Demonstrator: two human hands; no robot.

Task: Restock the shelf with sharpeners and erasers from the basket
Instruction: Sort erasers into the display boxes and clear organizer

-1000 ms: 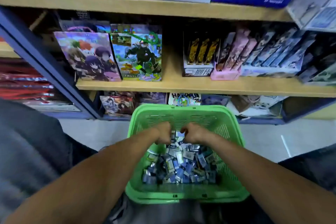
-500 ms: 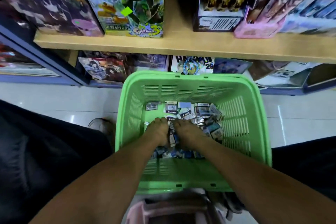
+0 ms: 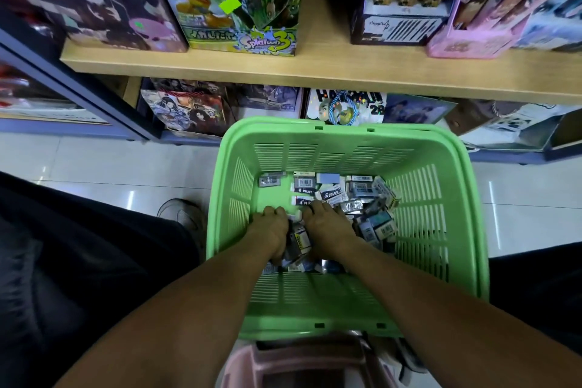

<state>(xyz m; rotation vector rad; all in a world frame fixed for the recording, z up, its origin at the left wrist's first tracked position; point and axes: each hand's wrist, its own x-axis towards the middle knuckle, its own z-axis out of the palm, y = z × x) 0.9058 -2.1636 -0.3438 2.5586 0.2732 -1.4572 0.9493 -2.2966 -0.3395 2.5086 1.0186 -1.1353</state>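
Below, both hands are sunk into packets in the green basket: left hand and right hand are curled around packets. "PILOT" erasers lie beyond; "Splatoon 3" box is shelved above.

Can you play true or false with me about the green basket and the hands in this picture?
1. Both hands are down inside the green basket. True.
2. The basket is red. False: it is green.
3. Small packs lie on the basket's floor, some marked PILOT. True.
4. The left hand is reaching up to the wooden shelf. False: it is in the basket, beside the right hand.
5. The basket sits on the shelf. False: it is below the shelf's front edge, over the tiled floor.
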